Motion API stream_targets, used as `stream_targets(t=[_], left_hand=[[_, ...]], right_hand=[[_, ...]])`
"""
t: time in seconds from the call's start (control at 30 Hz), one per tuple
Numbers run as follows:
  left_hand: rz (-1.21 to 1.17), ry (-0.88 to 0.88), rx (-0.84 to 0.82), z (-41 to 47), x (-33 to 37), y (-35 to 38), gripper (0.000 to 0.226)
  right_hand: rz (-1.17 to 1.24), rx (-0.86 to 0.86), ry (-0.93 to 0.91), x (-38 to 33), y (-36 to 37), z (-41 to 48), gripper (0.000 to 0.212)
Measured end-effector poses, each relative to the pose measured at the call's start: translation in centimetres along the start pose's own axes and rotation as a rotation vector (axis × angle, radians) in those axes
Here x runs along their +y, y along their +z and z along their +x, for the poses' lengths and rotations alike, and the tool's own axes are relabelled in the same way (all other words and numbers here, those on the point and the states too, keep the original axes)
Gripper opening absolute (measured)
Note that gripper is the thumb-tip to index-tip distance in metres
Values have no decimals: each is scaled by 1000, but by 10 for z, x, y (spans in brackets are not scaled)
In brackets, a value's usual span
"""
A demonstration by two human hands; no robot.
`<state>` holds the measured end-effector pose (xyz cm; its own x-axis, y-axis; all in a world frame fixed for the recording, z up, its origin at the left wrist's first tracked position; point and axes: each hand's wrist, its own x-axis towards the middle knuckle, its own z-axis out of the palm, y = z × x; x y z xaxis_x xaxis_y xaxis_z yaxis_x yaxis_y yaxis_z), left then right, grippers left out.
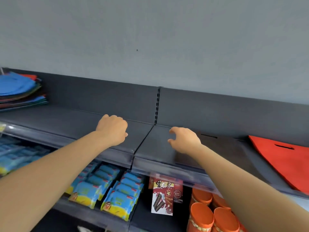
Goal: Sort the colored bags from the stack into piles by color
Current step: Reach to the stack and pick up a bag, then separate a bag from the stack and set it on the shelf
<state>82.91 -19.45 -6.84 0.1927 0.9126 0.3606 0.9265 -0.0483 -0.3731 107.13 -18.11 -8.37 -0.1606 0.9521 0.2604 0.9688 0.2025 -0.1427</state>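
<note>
Dark grey top shelf (pixel 83 121) runs 9 to 3 o'clock. Red bag (pixel 280 158) lies flat on it at 4 o'clock, handle slot up. Mixed stack of colored bags (pixel 18 91) sits at 9 o'clock, blue on top. Blue-yellow snack packs (pixel 117 195) at 7, orange cups (pixel 215 213) at 5, both on the lower tier. Left hand (pixel 112 129), centre, just over the shelf: fingers curled in, nothing held. Right hand (pixel 185 139) beside it twd 3 o'clock: fingers loosely spread, claw-like, empty, above what looks like a dark bag (pixel 222 148), hard to tell from the shelf.

Blue snack packets (pixel 117 195), wafer-roll box (pixel 163 196), orange cups (pixel 210 213) under dark shelf (pixel 83 124)
</note>
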Motion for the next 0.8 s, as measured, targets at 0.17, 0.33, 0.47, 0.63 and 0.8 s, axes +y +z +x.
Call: stream_targets(t=[0.17,0.33,0.47,0.63,0.8], left_hand=[[-23,-130,-78,-35,-67,9,23],[-36,-221,-125,-67,-143,26,22],[10,-239,-128,-91,-205,42,22],[44,-282,-153,-111,-279,62,23],[62,-308,-142,-123,-353,88,21]], right_hand=[[13,-54,-216,-76,14,21,53],[5,-64,-348,-161,31,42,54],[1,-67,-424,-230,44,57,49],[17,-77,-491,-312,61,81,51],[47,-91,-527,-396,78,106,52]])
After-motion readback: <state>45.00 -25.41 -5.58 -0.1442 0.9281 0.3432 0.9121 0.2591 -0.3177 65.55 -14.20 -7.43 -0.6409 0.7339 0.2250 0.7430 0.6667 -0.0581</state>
